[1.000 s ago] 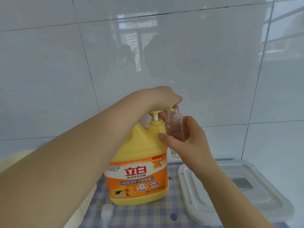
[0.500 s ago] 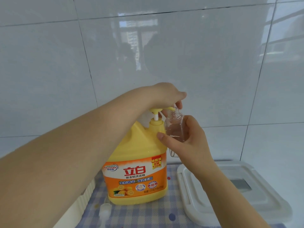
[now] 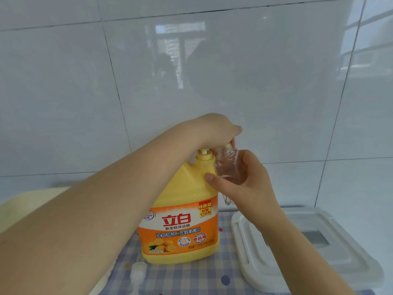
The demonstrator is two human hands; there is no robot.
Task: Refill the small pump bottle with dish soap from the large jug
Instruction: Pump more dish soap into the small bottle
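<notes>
The large yellow dish soap jug (image 3: 180,209) with an orange label stands upright on a checked cloth. My left hand (image 3: 217,129) presses down on the jug's pump head, which sits low on its yellow collar. My right hand (image 3: 244,188) grips the small clear bottle (image 3: 227,167), tilted, with its open neck held under the pump's spout. The bottle looks nearly empty; a little clear liquid may lie inside. The small bottle's pump cap (image 3: 137,272) lies on the cloth in front of the jug.
A white plastic lidded box (image 3: 340,252) sits to the right on the checked cloth (image 3: 191,277). A pale cream object (image 3: 25,201) lies at the left edge. Glossy white wall tiles rise close behind the jug.
My left hand has pushed the jug's pump head down; the white stem that showed before is now nearly hidden. The small bottle stays at the spout in my right hand.
</notes>
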